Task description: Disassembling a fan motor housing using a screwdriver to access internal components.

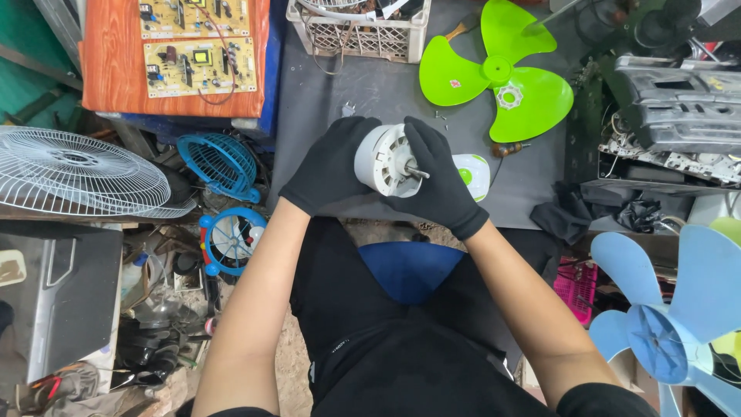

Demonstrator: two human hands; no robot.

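Both gloved hands, left [328, 166] and right [438, 176], clasp the white fan motor [384, 160], hiding its sides.

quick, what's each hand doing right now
left hand: closed around the white fan motor
right hand: closed on the same motor, by its shaft

We hold the fan motor [386, 160] between our left hand [330, 166] and right hand [440, 181], at the near edge of the surface [532, 185]. Behind it to the right lies a fan blade [498, 73]; a crate [359, 29] sits at the far edge. Left of the surface, circuit boards [197, 46] rest on a board [108, 69], and a wire fan guard [77, 174] lies nearer.
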